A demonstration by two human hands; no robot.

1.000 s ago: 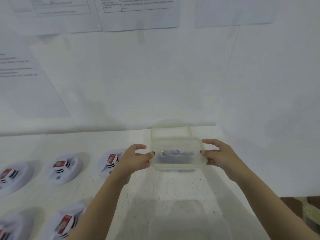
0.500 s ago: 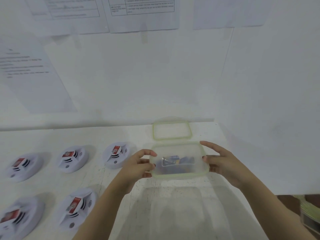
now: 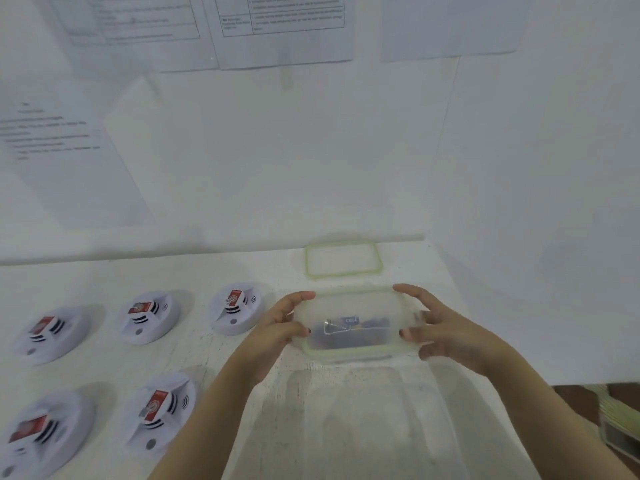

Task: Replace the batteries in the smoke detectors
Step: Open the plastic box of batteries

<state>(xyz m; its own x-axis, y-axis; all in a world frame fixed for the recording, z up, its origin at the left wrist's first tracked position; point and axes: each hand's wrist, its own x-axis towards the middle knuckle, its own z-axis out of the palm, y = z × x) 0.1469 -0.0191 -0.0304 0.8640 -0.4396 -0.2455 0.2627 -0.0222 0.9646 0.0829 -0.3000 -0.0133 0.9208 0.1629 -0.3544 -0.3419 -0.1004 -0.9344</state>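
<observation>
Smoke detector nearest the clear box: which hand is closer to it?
Left. The left hand holds the clear plastic box just beside the round white smoke detector; the right hand holds its far end.

Along the top, printed sheets [image 3: 282, 29] hang on the white wall [image 3: 277, 161], and one carries a ruled table. Far left, another text sheet [image 3: 62, 161] hangs lower down. A white tabletop [image 3: 104, 271] runs below. In the lower right corner there's a blurry pale-green stack [image 3: 620, 410].
</observation>
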